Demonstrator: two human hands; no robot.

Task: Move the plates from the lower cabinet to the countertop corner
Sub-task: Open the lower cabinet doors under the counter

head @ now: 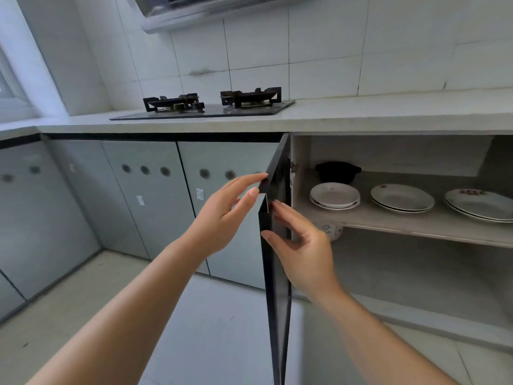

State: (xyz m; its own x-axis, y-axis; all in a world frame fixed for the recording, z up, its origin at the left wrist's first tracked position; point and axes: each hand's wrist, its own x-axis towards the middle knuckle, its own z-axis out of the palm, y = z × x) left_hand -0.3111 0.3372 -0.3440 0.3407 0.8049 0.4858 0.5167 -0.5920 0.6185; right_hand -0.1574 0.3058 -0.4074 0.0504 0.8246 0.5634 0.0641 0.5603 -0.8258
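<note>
Materials at the open lower cabinet.
You see glossy ceramic plates (402,196) on a matt, pale shelf (416,226), possibly laminate; the door (274,245) is dark and glassy.

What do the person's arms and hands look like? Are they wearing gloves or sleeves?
No gloves and no sleeves that show. The left hand and the right hand are bare, and both forearms are bare right down to the picture's bottom edge. I see no rings, watch or bracelets. The fingers are slim, with short, plain nails.
</note>
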